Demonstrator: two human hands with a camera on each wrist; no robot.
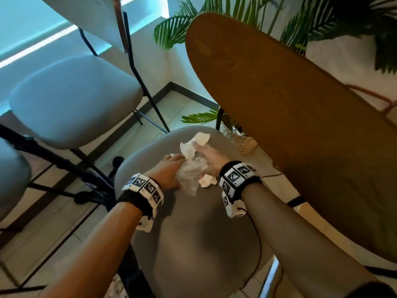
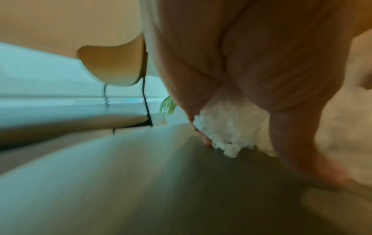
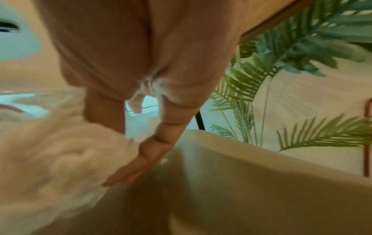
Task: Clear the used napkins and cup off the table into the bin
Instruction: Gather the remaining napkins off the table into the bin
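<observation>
Several crumpled white napkins (image 1: 191, 173) lie bunched on a grey chair seat (image 1: 193, 233) beside the brown round table (image 1: 290, 115). My left hand (image 1: 169, 168) grips the bunch from the left; in the left wrist view a napkin (image 2: 231, 124) is pinched between its fingers (image 2: 201, 127) and thumb. My right hand (image 1: 211, 160) lies against the pile from the right with straight fingers (image 3: 153, 152), one reaching the upper napkin (image 1: 193, 145). The pile (image 3: 50, 159) is blurred in the right wrist view. No cup or bin is in view.
A second grey chair (image 1: 71, 104) with black legs stands at the left, close to the seat. A palm plant (image 1: 236, 9) in a wicker pot (image 1: 240, 140) stands behind the table. The table edge overhangs near my right arm. A black cable (image 1: 255, 233) trails from my right wrist.
</observation>
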